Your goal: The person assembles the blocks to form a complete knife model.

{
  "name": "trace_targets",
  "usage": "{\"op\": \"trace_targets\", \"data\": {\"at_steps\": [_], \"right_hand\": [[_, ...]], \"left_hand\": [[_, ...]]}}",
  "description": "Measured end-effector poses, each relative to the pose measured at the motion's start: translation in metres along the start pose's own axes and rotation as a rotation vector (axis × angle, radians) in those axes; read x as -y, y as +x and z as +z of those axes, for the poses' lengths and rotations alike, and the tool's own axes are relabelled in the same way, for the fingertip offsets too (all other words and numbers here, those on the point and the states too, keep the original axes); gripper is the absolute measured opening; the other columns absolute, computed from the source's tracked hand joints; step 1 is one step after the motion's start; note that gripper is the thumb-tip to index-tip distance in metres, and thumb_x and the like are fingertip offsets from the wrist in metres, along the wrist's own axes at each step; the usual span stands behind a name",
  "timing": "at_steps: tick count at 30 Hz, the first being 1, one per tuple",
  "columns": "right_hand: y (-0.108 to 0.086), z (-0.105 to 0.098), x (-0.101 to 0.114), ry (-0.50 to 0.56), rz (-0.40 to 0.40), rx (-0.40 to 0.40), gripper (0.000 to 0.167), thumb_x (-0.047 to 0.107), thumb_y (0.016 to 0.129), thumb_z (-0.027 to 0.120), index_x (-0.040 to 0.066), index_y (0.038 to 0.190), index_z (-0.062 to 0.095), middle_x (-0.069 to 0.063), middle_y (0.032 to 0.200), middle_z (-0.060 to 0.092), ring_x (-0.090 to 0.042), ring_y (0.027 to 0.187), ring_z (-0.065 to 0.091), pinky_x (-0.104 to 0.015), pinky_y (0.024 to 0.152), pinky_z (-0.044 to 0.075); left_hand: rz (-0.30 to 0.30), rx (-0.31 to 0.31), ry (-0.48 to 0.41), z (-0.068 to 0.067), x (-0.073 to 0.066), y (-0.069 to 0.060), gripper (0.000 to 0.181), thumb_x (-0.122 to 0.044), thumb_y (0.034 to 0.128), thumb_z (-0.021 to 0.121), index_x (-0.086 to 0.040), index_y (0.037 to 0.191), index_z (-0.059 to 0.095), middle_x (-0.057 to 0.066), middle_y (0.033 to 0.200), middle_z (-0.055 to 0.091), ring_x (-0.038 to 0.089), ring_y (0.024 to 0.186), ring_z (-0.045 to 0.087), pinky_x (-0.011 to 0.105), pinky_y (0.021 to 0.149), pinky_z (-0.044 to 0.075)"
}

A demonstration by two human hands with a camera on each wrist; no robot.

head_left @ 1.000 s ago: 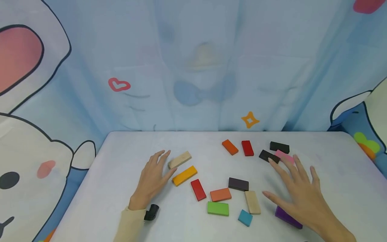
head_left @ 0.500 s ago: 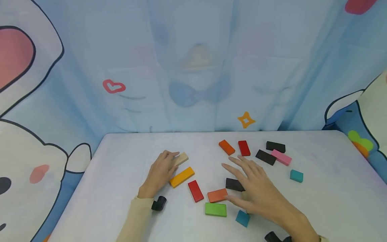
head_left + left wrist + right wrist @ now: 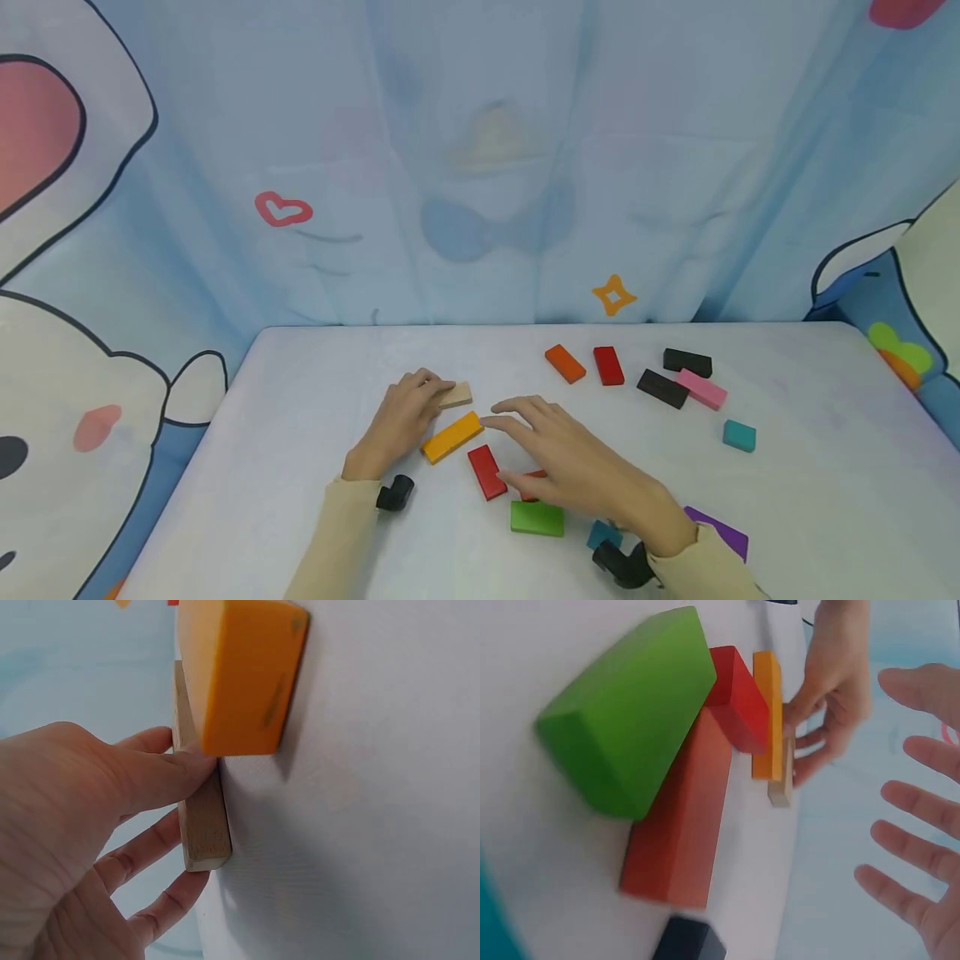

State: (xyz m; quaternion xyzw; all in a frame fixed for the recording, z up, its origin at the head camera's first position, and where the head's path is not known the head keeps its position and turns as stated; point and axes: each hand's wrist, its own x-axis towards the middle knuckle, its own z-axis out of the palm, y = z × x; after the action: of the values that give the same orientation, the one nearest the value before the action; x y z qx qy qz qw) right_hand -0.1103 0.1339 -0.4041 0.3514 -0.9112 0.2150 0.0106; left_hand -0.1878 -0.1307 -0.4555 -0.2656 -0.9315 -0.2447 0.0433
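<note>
And there's my left grip (image 3: 401,421), thumb on one side and fingers on the other, pinching the pale wooden block (image 3: 457,395), which lies on the white surface (image 3: 825,400) just beyond the yellow block (image 3: 452,437)! Across the way, my right grip (image 3: 573,458) hangs spread-fingered above the surface, fingertips near the yellow block's end, partly hiding the orange block (image 3: 679,825) from the head view; the green block (image 3: 537,518) sits nearer me.

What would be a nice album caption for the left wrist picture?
The person's left grip pinches a wooden block, a yellow-orange block close by.
</note>
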Motion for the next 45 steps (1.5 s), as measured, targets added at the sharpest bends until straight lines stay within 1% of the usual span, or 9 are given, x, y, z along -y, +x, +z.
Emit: {"op": "trace_targets", "data": {"at_steps": [7, 9, 14, 16, 20, 24, 30, 40, 45], "right_hand": [[0.04, 0.011, -0.001, -0.005, -0.126, 0.072, 0.039, 0.022, 0.096, 0.079, 0.008, 0.131, 0.067, -0.006, 0.131, 0.061, -0.021, 0.116, 0.058, -0.038, 0.1, 0.053], [0.05, 0.014, -0.001, -0.007, -0.142, 0.102, 0.037, 0.02, 0.096, 0.079, 0.008, 0.129, 0.068, -0.006, 0.13, 0.061, -0.022, 0.116, 0.059, -0.039, 0.105, 0.051], [0.07, 0.022, -0.002, -0.016, -0.171, 0.158, 0.032, 0.01, 0.095, 0.078, 0.007, 0.126, 0.07, -0.006, 0.131, 0.061, -0.023, 0.124, 0.059, -0.039, 0.109, 0.049], [0.076, 0.027, -0.003, -0.019, -0.189, 0.174, 0.03, 0.007, 0.095, 0.077, 0.006, 0.124, 0.071, -0.006, 0.131, 0.061, -0.022, 0.124, 0.058, -0.034, 0.104, 0.051], [0.086, 0.037, -0.002, -0.023, -0.184, 0.216, 0.029, 0.002, 0.094, 0.076, 0.006, 0.123, 0.073, -0.006, 0.131, 0.062, -0.021, 0.124, 0.058, -0.03, 0.103, 0.051], [0.091, 0.042, -0.001, -0.072, -0.171, 0.244, 0.028, 0.004, 0.095, 0.077, 0.008, 0.122, 0.074, -0.005, 0.129, 0.066, -0.022, 0.124, 0.061, -0.033, 0.104, 0.051], [0.093, 0.042, -0.003, -0.131, -0.202, 0.256, 0.026, 0.007, 0.094, 0.079, 0.008, 0.12, 0.075, -0.005, 0.123, 0.07, -0.022, 0.117, 0.064, -0.033, 0.102, 0.052], [0.088, 0.034, -0.009, -0.069, -0.156, 0.271, 0.028, 0.012, 0.095, 0.079, 0.01, 0.123, 0.075, -0.005, 0.128, 0.069, -0.024, 0.122, 0.063, -0.042, 0.104, 0.052], [0.08, 0.024, -0.021, -0.037, -0.112, 0.239, 0.031, 0.012, 0.093, 0.082, 0.009, 0.123, 0.075, -0.006, 0.121, 0.068, -0.023, 0.112, 0.064, -0.042, 0.101, 0.054]], "left_hand": [[-0.012, 0.006, 0.002, -0.003, 0.005, -0.002, 0.036, -0.001, 0.0941, 0.076, -0.006, 0.13, 0.071, 0.009, 0.117, 0.063, 0.031, 0.106, 0.058, 0.048, 0.088, 0.048], [-0.01, 0.004, -0.003, -0.003, 0.006, -0.003, 0.036, -0.001, 0.0939, 0.076, -0.005, 0.129, 0.071, 0.009, 0.117, 0.063, 0.031, 0.106, 0.057, 0.047, 0.088, 0.048], [0.003, 0.008, -0.035, -0.003, 0.008, -0.004, 0.036, -0.001, 0.0954, 0.074, -0.003, 0.131, 0.07, 0.01, 0.119, 0.062, 0.031, 0.106, 0.055, 0.045, 0.09, 0.048], [0.005, 0.014, -0.045, -0.003, 0.009, -0.005, 0.036, -0.001, 0.0962, 0.073, -0.003, 0.131, 0.069, 0.01, 0.119, 0.061, 0.03, 0.107, 0.055, 0.045, 0.091, 0.048], [0.021, 0.013, -0.049, -0.003, 0.01, -0.006, 0.033, -0.002, 0.0977, 0.072, -0.003, 0.131, 0.069, 0.009, 0.118, 0.061, 0.03, 0.107, 0.055, 0.044, 0.092, 0.049], [0.045, 0.007, -0.054, -0.003, 0.011, -0.005, 0.033, -0.002, 0.0979, 0.071, -0.003, 0.13, 0.07, 0.009, 0.118, 0.062, 0.029, 0.107, 0.055, 0.043, 0.093, 0.049], [0.051, 0.005, -0.056, -0.003, 0.01, -0.004, 0.033, 0.0, 0.097, 0.072, -0.003, 0.129, 0.07, 0.008, 0.118, 0.062, 0.028, 0.107, 0.055, 0.042, 0.093, 0.05], [0.034, 0.023, -0.046, -0.002, 0.009, -0.003, 0.033, -0.001, 0.0979, 0.071, -0.005, 0.13, 0.069, 0.006, 0.118, 0.063, 0.027, 0.106, 0.056, 0.043, 0.093, 0.049], [0.022, 0.027, -0.058, -0.002, 0.009, -0.003, 0.033, 0.001, 0.0978, 0.07, -0.005, 0.13, 0.069, 0.006, 0.117, 0.064, 0.027, 0.105, 0.056, 0.043, 0.094, 0.049]]}}
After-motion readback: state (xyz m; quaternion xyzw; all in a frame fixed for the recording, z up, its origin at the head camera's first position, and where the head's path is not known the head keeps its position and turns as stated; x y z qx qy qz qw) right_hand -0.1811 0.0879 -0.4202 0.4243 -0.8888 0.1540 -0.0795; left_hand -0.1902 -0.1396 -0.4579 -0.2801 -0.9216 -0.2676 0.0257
